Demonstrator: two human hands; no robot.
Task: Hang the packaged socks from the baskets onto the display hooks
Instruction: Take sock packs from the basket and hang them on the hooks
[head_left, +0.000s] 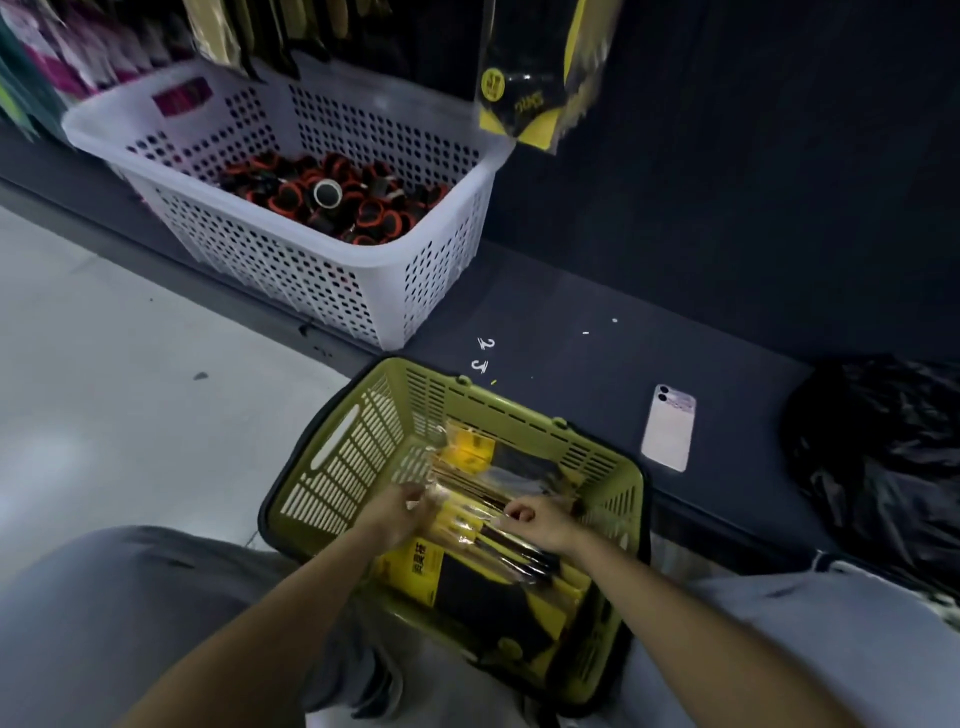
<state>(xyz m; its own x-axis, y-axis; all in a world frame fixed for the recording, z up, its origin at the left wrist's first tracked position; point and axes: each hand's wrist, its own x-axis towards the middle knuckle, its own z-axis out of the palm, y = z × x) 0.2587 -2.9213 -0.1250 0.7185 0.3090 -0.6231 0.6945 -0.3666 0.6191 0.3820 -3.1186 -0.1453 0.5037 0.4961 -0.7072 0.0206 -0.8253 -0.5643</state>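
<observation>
While left hand (410, 506) and right hand (540, 519) grasp sock packs (467, 592) in the green basket (519, 410), picking seems underway. Next: lift one out.

Ledge (571, 291) between white basket (291, 270) and black bag (883, 457) was mostly open; phone (668, 427) and two clips (480, 366) lay on it. Hanging pack (524, 78) overhung the basket's right corner.

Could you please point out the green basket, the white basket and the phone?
green basket (349, 457), head view, left slatted wall.
white basket (260, 260), head view, front perforated wall.
phone (669, 427), head view, middle of its back.
</observation>
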